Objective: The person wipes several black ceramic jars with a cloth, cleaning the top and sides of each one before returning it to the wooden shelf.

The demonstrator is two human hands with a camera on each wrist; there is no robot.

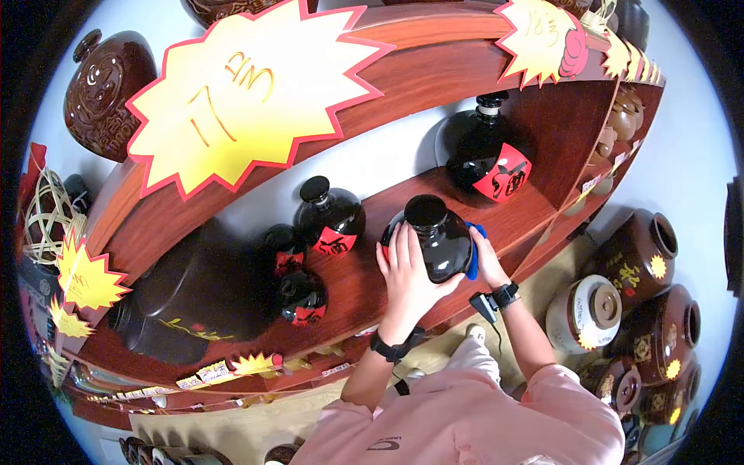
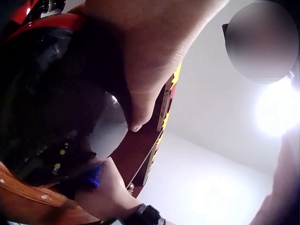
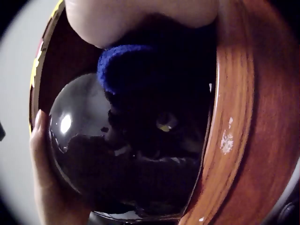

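A glossy black round-bellied wine jar (image 1: 442, 249) with a dark cap stands at the front of the wooden shelf. My left hand (image 1: 408, 271) grips it, fingers spread over its shoulder beside the cap and thumb on the near side. In the left wrist view a red patch (image 2: 56, 21) shows on the jar. At the jar's right side, my right hand (image 1: 490, 263) holds a blue cloth (image 1: 474, 253) against the surface. The right wrist view shows the cloth's fuzzy folded edge (image 3: 105, 70) under that hand, lying on the dark belly. The right fingertips are mostly hidden.
A larger black jar with a red label (image 1: 502, 172) stands behind to the right. Several smaller black jars (image 1: 333, 219) and a big dark jar (image 1: 198, 302) are left. A star-shaped price sign (image 1: 256, 93) hangs on the curved shelf frame. Large jars (image 1: 583, 314) stand on the floor at right.
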